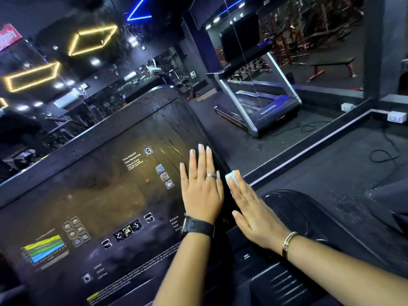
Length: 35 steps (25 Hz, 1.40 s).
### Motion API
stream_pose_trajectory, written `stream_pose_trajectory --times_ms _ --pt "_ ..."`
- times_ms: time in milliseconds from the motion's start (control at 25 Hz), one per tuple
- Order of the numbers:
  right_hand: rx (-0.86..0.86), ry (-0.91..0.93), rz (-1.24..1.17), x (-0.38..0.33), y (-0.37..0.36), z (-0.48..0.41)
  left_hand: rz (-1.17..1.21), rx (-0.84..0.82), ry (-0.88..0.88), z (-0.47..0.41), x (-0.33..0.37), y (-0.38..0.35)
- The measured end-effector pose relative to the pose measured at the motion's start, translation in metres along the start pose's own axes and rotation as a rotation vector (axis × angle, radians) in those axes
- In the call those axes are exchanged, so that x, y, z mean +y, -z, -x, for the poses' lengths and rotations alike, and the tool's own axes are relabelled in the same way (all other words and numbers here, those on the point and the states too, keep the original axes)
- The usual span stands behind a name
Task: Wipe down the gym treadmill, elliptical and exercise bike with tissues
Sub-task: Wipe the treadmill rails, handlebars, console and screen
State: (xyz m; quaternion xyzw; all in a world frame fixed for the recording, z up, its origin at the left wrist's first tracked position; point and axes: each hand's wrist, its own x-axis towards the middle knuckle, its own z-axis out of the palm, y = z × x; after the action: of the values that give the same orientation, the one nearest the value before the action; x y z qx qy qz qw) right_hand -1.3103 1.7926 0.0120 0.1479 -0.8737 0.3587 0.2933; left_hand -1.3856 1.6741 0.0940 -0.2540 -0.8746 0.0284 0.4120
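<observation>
A large dark console panel (pixel 106 186) of a gym machine fills the left and centre, with printed icons, a coloured chart and white labels. My left hand (pixel 202 188) lies flat on its right part, fingers straight and together, a ring on one finger and a black watch on the wrist. My right hand (pixel 251 208) presses flat against the console's right side edge with a white tissue (pixel 230 176) under its fingertips. A gold bracelet sits on that wrist.
A mirror wall ahead reflects a treadmill (pixel 260 107), yellow and blue ceiling lights and weight racks. A black moulded machine part (pixel 309 217) lies right of the console. Cables (pixel 384 151) and white sockets (pixel 396 117) are on the floor at right.
</observation>
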Motion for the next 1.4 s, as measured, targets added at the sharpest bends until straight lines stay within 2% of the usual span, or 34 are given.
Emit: stream_pose_trajectory --times_ms 120,320,400,480,640,800,920,1000,1120,1280,1400 --pt "0.017 -0.047 0.036 0.006 -0.007 0.022 0.013 -0.09 -0.046 0.036 0.015 -0.004" --pt "0.148 -0.12 0.074 0.002 -0.028 0.056 0.031 -0.309 -0.112 0.096 0.028 0.003" --pt "0.153 -0.139 0.19 -0.001 -0.028 0.072 0.066 -0.399 -0.131 0.113 0.03 0.009" --pt "0.094 -0.198 0.2 -0.005 -0.026 0.087 0.102 -0.472 -0.143 0.125 0.033 0.017" --pt "-0.017 -0.387 -0.1 -0.028 -0.014 0.118 0.158 -0.639 -0.109 0.15 0.037 0.036" --pt "0.153 -0.732 -0.274 -0.051 0.01 0.144 0.238 -0.826 -0.106 0.177 0.037 0.057" --pt "0.174 -0.809 -0.417 -0.062 0.008 0.173 0.29 -0.896 -0.11 0.203 0.041 0.077" --pt "0.161 -0.854 -0.387 -0.079 0.001 0.187 0.306 -0.904 -0.13 0.224 0.043 0.086" --pt "0.136 -0.763 -0.184 -0.098 -0.007 0.193 0.308 -0.847 -0.125 0.238 0.044 0.09" --pt "0.048 -0.396 0.401 -0.1 -0.009 0.211 0.332 -0.748 -0.124 0.252 0.043 0.096" --pt "-0.031 -0.177 0.565 -0.09 -0.013 0.208 0.329 -0.718 -0.087 0.257 0.046 0.098"
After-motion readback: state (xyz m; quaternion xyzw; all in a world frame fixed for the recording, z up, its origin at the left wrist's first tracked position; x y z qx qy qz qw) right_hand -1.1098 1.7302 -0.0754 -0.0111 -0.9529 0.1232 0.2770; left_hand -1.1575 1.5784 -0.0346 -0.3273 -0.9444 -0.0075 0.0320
